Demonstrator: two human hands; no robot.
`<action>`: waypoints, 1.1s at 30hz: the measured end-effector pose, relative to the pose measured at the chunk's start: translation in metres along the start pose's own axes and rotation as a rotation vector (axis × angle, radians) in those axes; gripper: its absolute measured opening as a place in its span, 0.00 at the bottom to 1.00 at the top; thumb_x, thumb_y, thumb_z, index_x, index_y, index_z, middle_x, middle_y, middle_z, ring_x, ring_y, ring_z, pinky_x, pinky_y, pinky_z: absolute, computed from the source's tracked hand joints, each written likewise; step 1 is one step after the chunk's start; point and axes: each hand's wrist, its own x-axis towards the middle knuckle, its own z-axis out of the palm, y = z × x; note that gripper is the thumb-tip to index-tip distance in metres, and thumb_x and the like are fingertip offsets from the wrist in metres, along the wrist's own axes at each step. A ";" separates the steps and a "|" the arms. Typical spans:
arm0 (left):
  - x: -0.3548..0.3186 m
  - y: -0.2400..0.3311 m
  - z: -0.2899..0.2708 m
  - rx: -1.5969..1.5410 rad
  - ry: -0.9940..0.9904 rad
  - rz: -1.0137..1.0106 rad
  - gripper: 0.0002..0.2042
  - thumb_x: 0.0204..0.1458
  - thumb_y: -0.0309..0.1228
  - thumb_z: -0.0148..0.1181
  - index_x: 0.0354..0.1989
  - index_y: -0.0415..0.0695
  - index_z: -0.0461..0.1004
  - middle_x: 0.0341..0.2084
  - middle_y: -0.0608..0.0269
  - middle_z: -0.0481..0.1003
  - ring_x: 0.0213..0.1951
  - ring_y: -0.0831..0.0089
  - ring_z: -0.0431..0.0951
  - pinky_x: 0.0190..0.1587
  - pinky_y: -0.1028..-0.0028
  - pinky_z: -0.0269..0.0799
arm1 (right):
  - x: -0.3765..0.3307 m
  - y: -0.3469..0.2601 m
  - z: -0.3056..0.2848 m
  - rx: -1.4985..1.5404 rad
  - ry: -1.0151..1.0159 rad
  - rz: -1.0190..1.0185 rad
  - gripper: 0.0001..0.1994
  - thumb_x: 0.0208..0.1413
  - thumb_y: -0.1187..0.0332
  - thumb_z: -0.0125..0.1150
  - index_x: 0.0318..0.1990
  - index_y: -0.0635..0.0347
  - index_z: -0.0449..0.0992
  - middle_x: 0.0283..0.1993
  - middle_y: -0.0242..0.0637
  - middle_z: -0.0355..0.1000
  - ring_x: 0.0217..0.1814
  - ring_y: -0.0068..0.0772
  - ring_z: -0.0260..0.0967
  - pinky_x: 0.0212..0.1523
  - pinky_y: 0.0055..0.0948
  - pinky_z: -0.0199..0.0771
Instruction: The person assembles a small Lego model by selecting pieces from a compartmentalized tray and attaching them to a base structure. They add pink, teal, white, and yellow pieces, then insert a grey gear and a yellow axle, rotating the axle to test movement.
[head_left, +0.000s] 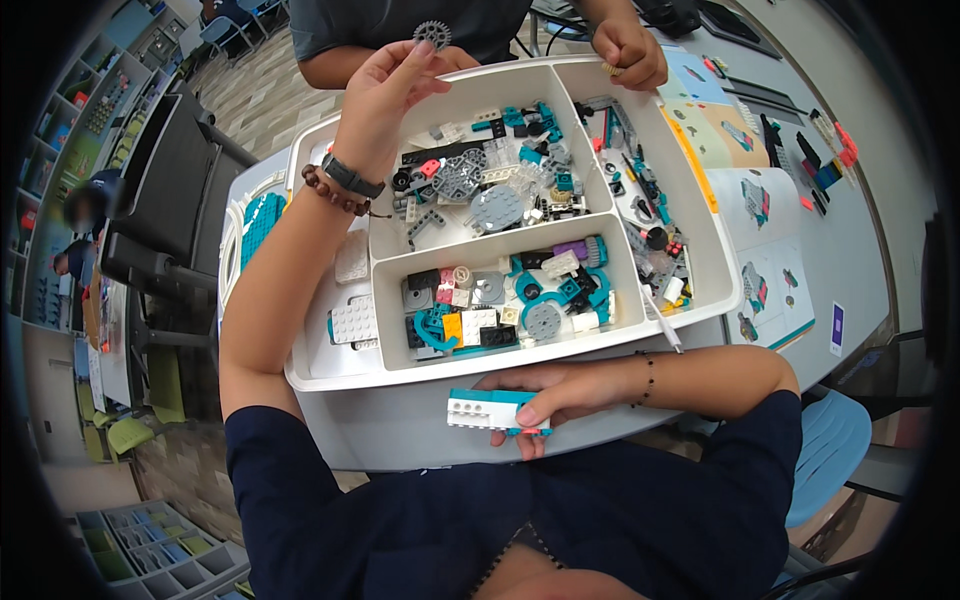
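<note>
Raised over the far left rim of the sorting tray (330,375), my left hand (385,90) pinches a grey toothed gear (432,36) between thumb and fingers. Close to my body, just off the tray's near edge, my right hand (550,395) grips a small building-brick assembly (485,410) in white and teal. Loose bricks, gears and connectors fill the tray's compartments. Among them are a round grey plate (497,206) in the far compartment and another grey disc (542,321) in the near one. A white studded plate (353,322) lies in the left compartment.
Across the table another person's hand (632,52) holds a small pale piece at the tray's far right corner. An open instruction booklet (755,235) lies right of the tray. Further right are assembled brick pieces (828,172). A blue chair (830,450) stands at lower right.
</note>
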 end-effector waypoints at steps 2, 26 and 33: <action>0.000 -0.001 0.000 0.013 0.003 0.011 0.09 0.55 0.35 0.53 0.39 0.43 0.70 0.32 0.66 0.75 0.32 0.79 0.76 0.41 0.79 0.69 | 0.000 0.002 -0.001 0.000 -0.008 -0.005 0.36 0.54 0.57 0.54 0.64 0.63 0.44 0.45 0.41 0.65 0.35 0.25 0.70 0.37 0.22 0.72; -0.001 -0.004 0.010 -0.023 0.038 -0.024 0.08 0.56 0.36 0.53 0.33 0.45 0.69 0.27 0.68 0.72 0.28 0.82 0.73 0.35 0.83 0.69 | 0.000 -0.007 -0.004 -0.045 -0.003 0.017 0.36 0.53 0.60 0.55 0.63 0.66 0.44 0.43 0.40 0.62 0.37 0.27 0.68 0.39 0.24 0.71; 0.000 -0.007 0.005 -0.020 0.026 -0.023 0.09 0.54 0.37 0.55 0.33 0.45 0.70 0.28 0.68 0.73 0.27 0.82 0.74 0.35 0.82 0.69 | 0.000 -0.010 -0.002 -0.014 0.017 -0.001 0.36 0.53 0.60 0.57 0.63 0.66 0.46 0.46 0.42 0.63 0.39 0.26 0.67 0.41 0.25 0.69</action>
